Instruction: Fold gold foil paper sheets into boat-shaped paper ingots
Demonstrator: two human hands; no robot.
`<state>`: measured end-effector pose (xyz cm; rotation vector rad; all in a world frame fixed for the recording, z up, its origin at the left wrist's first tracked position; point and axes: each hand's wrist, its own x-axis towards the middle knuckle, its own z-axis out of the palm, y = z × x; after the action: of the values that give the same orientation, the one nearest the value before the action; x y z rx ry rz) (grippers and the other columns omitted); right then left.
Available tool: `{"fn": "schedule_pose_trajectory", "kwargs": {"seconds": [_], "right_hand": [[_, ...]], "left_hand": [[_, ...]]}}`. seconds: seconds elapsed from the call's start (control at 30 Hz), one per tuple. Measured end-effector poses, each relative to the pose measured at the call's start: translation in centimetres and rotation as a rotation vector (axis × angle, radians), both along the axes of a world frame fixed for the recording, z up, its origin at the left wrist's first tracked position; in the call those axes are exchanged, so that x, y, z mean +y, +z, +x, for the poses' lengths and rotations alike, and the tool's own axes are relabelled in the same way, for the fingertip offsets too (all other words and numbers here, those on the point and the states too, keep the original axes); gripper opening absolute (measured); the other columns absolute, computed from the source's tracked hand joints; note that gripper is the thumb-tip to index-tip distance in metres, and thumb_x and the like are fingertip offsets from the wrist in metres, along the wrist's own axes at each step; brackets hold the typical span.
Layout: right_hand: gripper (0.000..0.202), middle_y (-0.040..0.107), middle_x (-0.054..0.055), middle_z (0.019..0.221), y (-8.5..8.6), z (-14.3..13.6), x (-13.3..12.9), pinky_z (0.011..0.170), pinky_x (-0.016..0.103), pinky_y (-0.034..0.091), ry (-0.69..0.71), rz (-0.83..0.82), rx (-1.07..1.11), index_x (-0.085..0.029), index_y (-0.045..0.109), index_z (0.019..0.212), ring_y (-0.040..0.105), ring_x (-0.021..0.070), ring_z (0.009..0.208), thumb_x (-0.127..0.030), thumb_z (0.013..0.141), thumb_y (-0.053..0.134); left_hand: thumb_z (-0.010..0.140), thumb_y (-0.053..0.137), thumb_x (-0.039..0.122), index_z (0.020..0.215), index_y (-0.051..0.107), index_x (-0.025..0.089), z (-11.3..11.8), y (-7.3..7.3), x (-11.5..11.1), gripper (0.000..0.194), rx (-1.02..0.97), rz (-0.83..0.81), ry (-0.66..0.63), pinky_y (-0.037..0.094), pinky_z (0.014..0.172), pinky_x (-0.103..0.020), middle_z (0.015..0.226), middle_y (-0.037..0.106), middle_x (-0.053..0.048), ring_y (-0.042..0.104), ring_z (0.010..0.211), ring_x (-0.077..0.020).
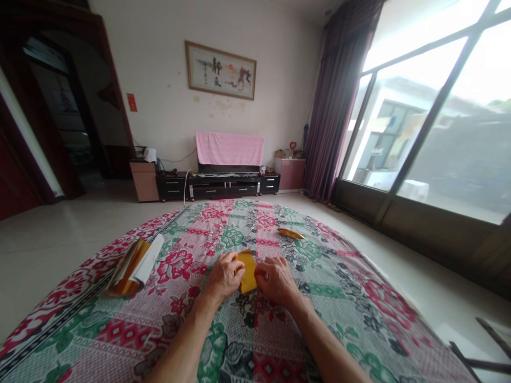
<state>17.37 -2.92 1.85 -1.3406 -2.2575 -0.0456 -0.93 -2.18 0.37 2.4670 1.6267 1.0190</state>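
Between my two hands is a small sheet of yellow-gold paper (pixel 248 272), just above or on the flowered cloth. My left hand (pixel 225 275) is closed on its left edge, thumb and fingers pinching it. On the opposite edge, my right hand (pixel 277 279) is closed in the same way, with curled fingers. Part of the paper's sides is hidden under the fingers. Farther off to the right lies a folded gold paper piece (pixel 290 234), pointed at both ends. A stack of gold and white paper sheets (pixel 133 266), bent and loosely curled, rests at the left.
A patterned cloth (pixel 319 340) with red and green flowers covers the broad surface under my hands. Beyond it stand a black low cabinet (pixel 223 189) and a screen under a pink towel (pixel 230 148). Large windows (pixel 451 133) and a purple curtain (pixel 331 106) line the right.
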Motion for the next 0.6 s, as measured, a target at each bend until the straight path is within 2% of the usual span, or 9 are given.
{"fn": "schedule_pose_trajectory", "kwargs": {"seconds": [0.1, 0.2, 0.3, 0.4, 0.5, 0.6], "right_hand": [[0.017, 0.059, 0.0, 0.065, 0.2, -0.2, -0.1, 0.076, 0.027, 0.028, 0.009, -0.01, -0.029, -0.02, 0.065, 0.063, 0.05, 0.0122, 0.07, -0.019, 0.074, 0.053], [0.019, 0.059, 0.001, 0.064, 0.4, -0.3, 0.0, 0.077, 0.027, 0.03, 0.004, -0.018, -0.003, -0.02, 0.064, 0.059, 0.051, 0.0127, 0.069, -0.017, 0.074, 0.053], [0.017, 0.064, 0.003, 0.09, 0.4, -0.2, 0.3, 0.083, 0.027, 0.032, -0.022, -0.001, 0.132, -0.022, 0.067, 0.083, 0.055, 0.0155, 0.086, -0.019, 0.077, 0.052], [0.028, 0.058, 0.006, 0.116, 0.1, 0.0, 0.8, 0.089, 0.03, 0.033, -0.029, 0.005, 0.241, -0.023, 0.059, 0.108, 0.052, 0.0182, 0.105, -0.023, 0.081, 0.049], [0.031, 0.058, 0.007, 0.117, -0.3, 0.0, 1.2, 0.09, 0.032, 0.032, -0.046, -0.038, 0.237, -0.023, 0.054, 0.113, 0.051, 0.0194, 0.108, -0.025, 0.084, 0.045], [0.034, 0.062, 0.006, 0.107, -0.5, 0.0, 1.2, 0.086, 0.034, 0.032, -0.079, -0.095, 0.16, -0.024, 0.053, 0.115, 0.053, 0.0207, 0.102, -0.021, 0.082, 0.045]], "left_hand": [[0.076, 0.059, 0.026, 0.083, 0.069, 0.022, 0.3, 0.4, -0.4, 0.013, 0.031, -0.029, 0.055, 0.041, 0.089, -0.036, 0.106, 0.056, -0.006, 0.051, 0.096, -0.021], [0.076, 0.058, 0.025, 0.086, 0.07, 0.023, 0.4, 0.7, -0.6, 0.015, 0.047, -0.052, 0.041, 0.041, 0.089, -0.036, 0.105, 0.057, -0.006, 0.051, 0.096, -0.0214], [0.078, 0.052, 0.019, 0.089, 0.069, 0.023, 0.3, 0.9, -0.5, 0.021, 0.01, -0.09, -0.112, 0.041, 0.091, -0.033, 0.104, 0.06, -0.005, 0.052, 0.099, -0.0195], [0.079, 0.046, 0.011, 0.091, 0.068, 0.022, 0.6, 1.0, -0.5, 0.028, -0.087, -0.139, -0.309, 0.042, 0.092, -0.028, 0.108, 0.06, -0.003, 0.055, 0.101, -0.0158], [0.079, 0.04, 0.006, 0.094, 0.068, 0.023, 1.0, 0.9, -0.6, 0.035, -0.155, -0.167, -0.438, 0.043, 0.092, -0.024, 0.109, 0.061, -0.001, 0.056, 0.101, -0.0131], [0.079, 0.04, 0.006, 0.103, 0.065, 0.023, 1.2, 0.5, -0.3, 0.038, -0.141, -0.145, -0.416, 0.041, 0.096, -0.025, 0.115, 0.059, -0.002, 0.054, 0.107, -0.0137]]}}
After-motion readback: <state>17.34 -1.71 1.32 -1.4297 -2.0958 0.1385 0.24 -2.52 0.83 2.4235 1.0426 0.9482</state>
